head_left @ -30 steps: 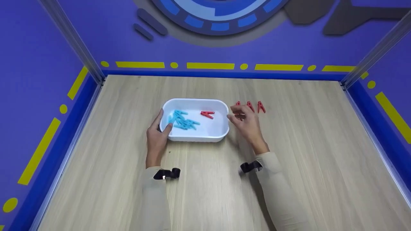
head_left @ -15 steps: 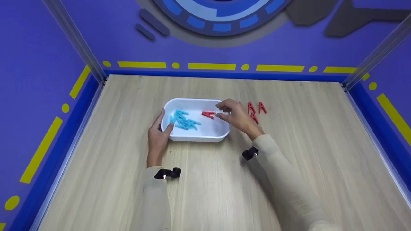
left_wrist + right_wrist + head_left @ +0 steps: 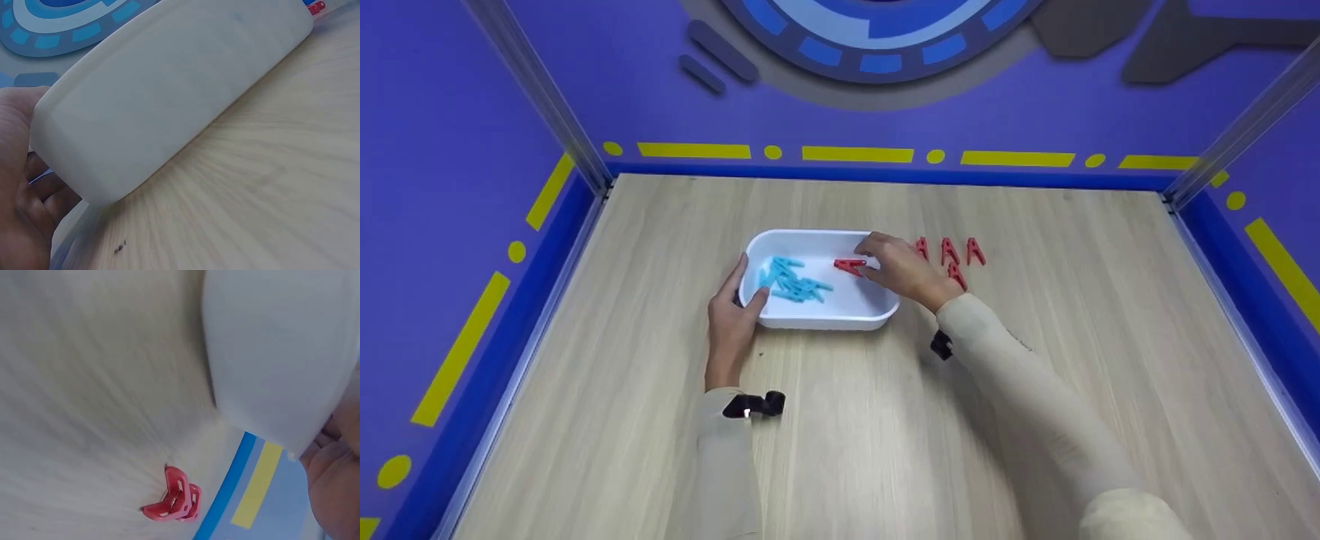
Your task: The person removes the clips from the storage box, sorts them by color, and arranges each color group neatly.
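Observation:
A white plastic tub (image 3: 817, 324) sits on the wooden table. My left hand (image 3: 730, 322) grips its left end, thumb over the rim and fingers outside against the wall. In the left wrist view the tub's long side (image 3: 169, 84) hides its contents. Blue clothespins (image 3: 791, 285) lie in a loose heap in the left part of the tub. To their right lies one red clothespin (image 3: 847, 266). My right hand (image 3: 901, 266) reaches over the right end of the tub, with thumb and forefinger apart beside that red clothespin's prongs. The right wrist view shows little of these fingers (image 3: 332, 467).
Several red clothespins lie on the table right of the tub, among them one at the row's right end (image 3: 975, 252) and a nearer one (image 3: 956, 276). Blue-purple panels (image 3: 825, 105) with yellow stripes stand behind and at both sides of the table (image 3: 840, 450).
My right hand has moved left, from beside the red clothespins on the table to over the tub and down to the red clothespin inside. The left hand keeps its hold on the tub.

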Demonstrator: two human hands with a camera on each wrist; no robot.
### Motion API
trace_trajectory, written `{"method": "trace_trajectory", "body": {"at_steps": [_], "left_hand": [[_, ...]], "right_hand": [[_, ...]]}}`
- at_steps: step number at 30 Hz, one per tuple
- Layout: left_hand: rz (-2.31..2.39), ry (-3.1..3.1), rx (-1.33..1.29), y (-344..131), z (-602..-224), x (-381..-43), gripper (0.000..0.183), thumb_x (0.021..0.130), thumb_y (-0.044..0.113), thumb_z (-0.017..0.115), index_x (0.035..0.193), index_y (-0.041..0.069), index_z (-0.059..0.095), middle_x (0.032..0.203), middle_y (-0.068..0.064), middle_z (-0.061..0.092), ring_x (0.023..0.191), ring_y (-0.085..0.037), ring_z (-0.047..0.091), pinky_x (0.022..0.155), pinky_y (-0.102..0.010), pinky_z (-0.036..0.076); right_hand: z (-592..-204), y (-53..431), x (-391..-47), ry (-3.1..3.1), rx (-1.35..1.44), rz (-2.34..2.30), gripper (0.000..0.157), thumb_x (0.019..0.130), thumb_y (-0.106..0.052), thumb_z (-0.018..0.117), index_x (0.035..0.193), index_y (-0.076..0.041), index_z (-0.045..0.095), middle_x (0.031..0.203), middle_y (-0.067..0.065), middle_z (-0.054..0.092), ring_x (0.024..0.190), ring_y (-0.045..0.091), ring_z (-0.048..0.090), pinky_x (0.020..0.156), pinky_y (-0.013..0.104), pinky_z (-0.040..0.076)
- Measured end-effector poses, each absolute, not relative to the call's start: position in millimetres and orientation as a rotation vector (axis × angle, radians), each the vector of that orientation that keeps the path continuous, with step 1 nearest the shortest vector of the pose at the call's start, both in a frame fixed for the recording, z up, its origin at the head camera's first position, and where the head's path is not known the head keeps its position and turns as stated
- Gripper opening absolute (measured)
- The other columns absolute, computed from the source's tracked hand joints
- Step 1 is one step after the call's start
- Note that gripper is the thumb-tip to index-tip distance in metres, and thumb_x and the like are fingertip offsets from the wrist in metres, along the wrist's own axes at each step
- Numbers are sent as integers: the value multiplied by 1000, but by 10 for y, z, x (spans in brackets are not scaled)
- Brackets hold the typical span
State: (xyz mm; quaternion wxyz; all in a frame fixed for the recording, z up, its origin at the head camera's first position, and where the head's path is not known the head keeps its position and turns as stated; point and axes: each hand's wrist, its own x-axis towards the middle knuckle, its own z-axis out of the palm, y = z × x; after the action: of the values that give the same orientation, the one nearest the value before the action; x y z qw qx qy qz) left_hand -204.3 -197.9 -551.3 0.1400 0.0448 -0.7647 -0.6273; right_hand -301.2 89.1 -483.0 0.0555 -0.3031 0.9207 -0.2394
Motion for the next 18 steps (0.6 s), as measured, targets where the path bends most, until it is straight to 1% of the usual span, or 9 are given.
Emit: {"method": "trace_trajectory", "body": {"at_steps": [5,10,13,14,18], "left_hand": [[-1806,-2208,144,-1972,-5505,-2047,67,99,9,72,161,11,46,168,-5,39,156,-20,31,126,-29,26],[-1802,-2202,134,-1978,-5523,-2049,67,99,8,72,161,10,45,168,-9,39,156,-22,31,126,-29,26],[-1814,-2198,125,-1980,-5538,-2052,67,99,8,72,161,9,45,168,-10,38,157,-22,30,126,-30,25],[-1822,-2198,129,-1978,-5532,-2057,67,99,7,72,161,8,45,168,-12,37,157,-24,29,126,-30,25],[-1863,-2157,118,-1975,-5525,-2067,68,98,3,72,160,6,46,167,-10,39,156,-23,31,126,-32,27]], "right_hand": [[-4860,820,-3047,2811,-935,-590,37,98,-7,77,133,1,69,133,17,69,122,32,68,106,43,55],[-4888,740,-3055,2820,-887,-488,38,99,-7,75,135,2,67,137,19,66,123,33,67,107,43,54],[-4906,711,-3049,2844,-900,-380,34,100,-8,74,133,1,69,134,19,67,121,33,68,105,43,55],[-4912,706,-3046,2853,-910,-348,33,100,-8,74,131,1,70,132,18,67,119,32,68,105,43,56],[-4937,704,-3044,2883,-990,-264,26,100,-4,73,126,1,72,121,17,70,106,29,71,98,41,60]]}}
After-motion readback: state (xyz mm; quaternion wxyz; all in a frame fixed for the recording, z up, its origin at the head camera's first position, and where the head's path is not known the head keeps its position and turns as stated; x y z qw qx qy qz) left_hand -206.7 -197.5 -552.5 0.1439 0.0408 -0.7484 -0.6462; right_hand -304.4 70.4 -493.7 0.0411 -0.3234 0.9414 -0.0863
